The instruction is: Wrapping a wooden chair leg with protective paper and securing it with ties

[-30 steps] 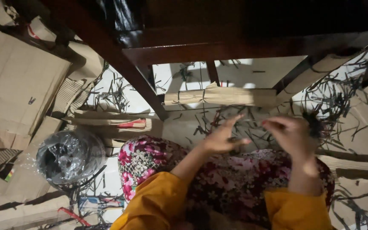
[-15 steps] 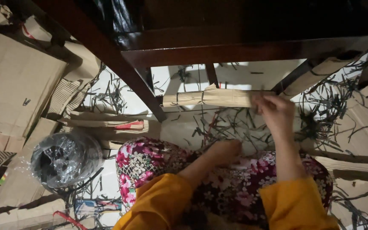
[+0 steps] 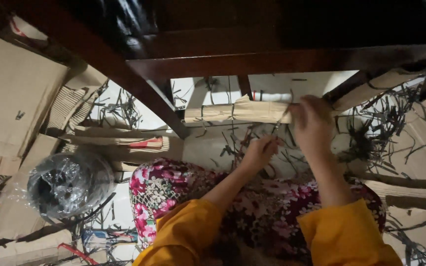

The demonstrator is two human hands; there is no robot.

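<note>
Here, a person sitting on the floor is working under a dark wooden frame [image 3: 252,61], the right hand [image 3: 311,123] closing on the end of a cardboard bundle [image 3: 237,112], seemingly steadying it. The left hand [image 3: 260,151] is pinching a thin dark strip [image 3: 278,127] (one of many littering the floor), stretching it up toward the bundle, forearm raised over the floral lap.

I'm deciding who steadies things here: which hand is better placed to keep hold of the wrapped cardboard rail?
The right hand, probably. It already rests at the end of the cardboard-wrapped rail. The left hand sits lower, pinching a dark strip that runs up toward the rail.
</note>
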